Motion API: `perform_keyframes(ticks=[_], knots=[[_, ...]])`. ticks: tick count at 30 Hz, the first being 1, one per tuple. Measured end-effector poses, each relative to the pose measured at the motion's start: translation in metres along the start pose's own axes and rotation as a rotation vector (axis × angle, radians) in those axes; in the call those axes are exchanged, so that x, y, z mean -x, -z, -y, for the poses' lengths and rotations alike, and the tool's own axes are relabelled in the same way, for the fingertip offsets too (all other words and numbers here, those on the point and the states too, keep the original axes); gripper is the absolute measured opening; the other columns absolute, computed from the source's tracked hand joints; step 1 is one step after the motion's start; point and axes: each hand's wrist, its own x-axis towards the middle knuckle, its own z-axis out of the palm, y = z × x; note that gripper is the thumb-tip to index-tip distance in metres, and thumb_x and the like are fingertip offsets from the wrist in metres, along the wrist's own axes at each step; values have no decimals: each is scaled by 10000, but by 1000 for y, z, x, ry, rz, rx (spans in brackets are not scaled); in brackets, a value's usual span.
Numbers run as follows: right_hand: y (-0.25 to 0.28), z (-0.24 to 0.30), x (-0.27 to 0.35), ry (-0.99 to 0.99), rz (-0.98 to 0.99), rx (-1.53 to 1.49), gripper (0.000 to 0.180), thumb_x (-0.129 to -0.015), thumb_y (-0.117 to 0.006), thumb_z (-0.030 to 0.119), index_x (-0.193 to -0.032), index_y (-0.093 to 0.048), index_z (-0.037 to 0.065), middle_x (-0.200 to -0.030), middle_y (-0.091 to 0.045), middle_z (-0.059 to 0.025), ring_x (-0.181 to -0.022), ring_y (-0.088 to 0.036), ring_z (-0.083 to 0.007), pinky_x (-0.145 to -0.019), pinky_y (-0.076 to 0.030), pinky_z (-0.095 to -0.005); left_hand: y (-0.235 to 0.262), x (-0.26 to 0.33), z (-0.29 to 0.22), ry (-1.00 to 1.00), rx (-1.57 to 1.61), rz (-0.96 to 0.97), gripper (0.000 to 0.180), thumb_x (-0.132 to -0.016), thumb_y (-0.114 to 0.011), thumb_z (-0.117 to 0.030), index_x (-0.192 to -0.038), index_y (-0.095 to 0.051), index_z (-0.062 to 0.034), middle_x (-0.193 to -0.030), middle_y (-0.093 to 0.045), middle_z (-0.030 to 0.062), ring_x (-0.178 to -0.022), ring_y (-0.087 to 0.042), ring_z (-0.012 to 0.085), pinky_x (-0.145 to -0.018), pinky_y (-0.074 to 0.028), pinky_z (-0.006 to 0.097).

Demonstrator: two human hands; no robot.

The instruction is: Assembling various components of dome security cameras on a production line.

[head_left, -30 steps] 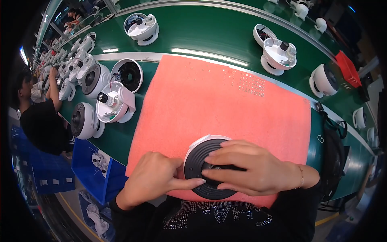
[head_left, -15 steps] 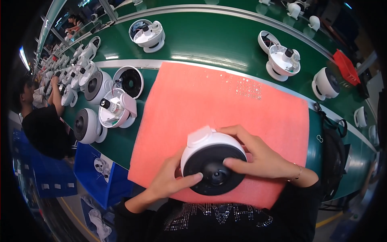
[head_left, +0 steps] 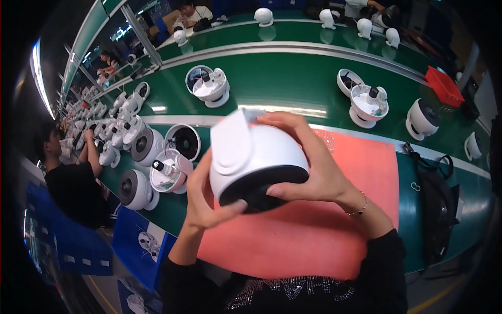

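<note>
I hold a white ball-shaped device [head_left: 269, 146] with a round black front [head_left: 261, 188] and a flat white arm [head_left: 230, 141] on its upper left side. It is raised above the salmon-coloured foam mat [head_left: 366, 178], its black front tilted down toward me. My left hand [head_left: 201, 196] grips its left side, the thumb over the edge of the black front. Around the right side and top curls my right hand [head_left: 314, 162], its thumb also on the black front. Just left of the mat stand a similar dark-faced device [head_left: 137, 188] and an opened white shell [head_left: 170, 172] with parts inside.
Small clear dots [head_left: 325, 138] lie on the mat's far part. Beyond it, a green conveyor [head_left: 282, 78] carries opened shells and devices. A red basket [head_left: 444, 86] stands far right, a black bag [head_left: 436, 214] nearer. A blue bin [head_left: 138, 256] is low left; a co-worker [head_left: 73, 172] works behind it.
Both hands have lifted the device up and away from me. It has tipped so more of its white back and side arm shows. The view has shifted, bringing more of the far conveyor in.
</note>
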Motion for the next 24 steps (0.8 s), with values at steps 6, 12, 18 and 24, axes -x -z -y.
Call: perform_keyframes(ticks=[6,12,18,24], knots=[[-20,-8,-2,-7,-157,329,927,-628,-781,360,-1337,-281,32,-1243,-448,-231,-1103,-504,-361,-913,-416,-400,-1,-33,50,83,426,-319,772,-758,-625,-475,-1266,-365,44,-1158,-510,150,-1067,-520,228,-909,-419,330],[-16,-23,-1,119,-304,479,794,-650,-745,405,-1259,-422,10,-1138,-536,-240,-988,-583,-353,-815,-485,-389,-13,-53,73,-35,360,-248,851,-761,-443,-692,-1282,-380,-22,-1244,-473,159,-1116,-496,297,-938,-415,422],[-16,-38,-5,102,-343,441,890,-638,-759,380,-1320,-321,14,-1176,-502,-248,-1040,-556,-358,-833,-478,-390,-26,-68,75,74,554,-445,814,-785,-466,-644,-1280,-369,-5,-1249,-458,170,-1111,-499,276,-930,-429,401],[-28,-54,1,-19,-364,360,1019,-602,-784,303,-1394,-194,53,-1212,-483,-225,-894,-579,-276,-800,-492,-361,-46,-83,87,26,829,-525,747,-799,-367,-679,-1304,-371,-130,-1291,-441,90,-1152,-465,290,-952,-410,428]])
